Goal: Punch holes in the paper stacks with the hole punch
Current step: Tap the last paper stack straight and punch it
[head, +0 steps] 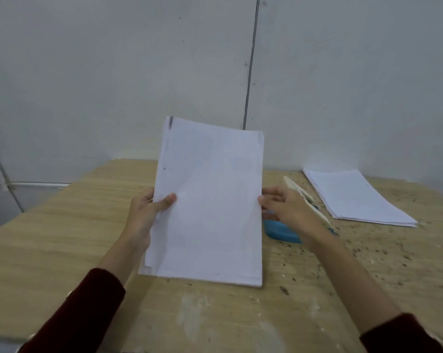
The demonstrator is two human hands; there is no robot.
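While L hand (145, 210) pinches paper stack (210, 200) upright on desk (62, 225), R hand (286, 207) touches its edge, grip loose.

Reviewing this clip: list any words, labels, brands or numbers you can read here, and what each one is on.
None can be read.
Held paper stack: faint grey marks only, too blurred to read.
Second paper stack on the table: faint print, too small to read.
Hole punch: no label visible on its blue base.
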